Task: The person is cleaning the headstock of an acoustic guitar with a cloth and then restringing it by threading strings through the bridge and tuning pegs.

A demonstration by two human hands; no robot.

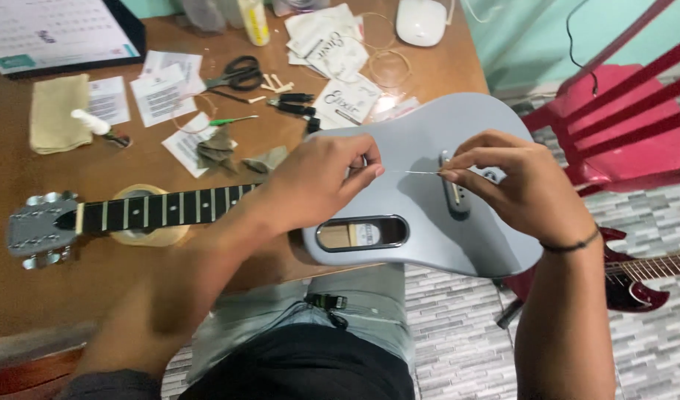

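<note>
Grey guitar (429, 215) (black neck (169, 209), white frets) on brown table (29, 281); red chair (621, 126); black-handled scissors (236, 74).

Location: home instrument-repair workspace. Indicators: wooden table (29, 289) carrying scissors (236, 72), string packets (332, 44) and cloth (55, 111); red plastic chair (621, 126); tiled floor (458, 326); second guitar (643, 278).

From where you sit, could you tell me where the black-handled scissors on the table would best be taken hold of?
Take the scissors by the two black handle loops, which lie at the right end, toward the white packets. The blades point left toward the paper slips, so a hand coming from above and from the right meets the loops first and stays off the points. Both hands are now busy with the thin string.
</note>
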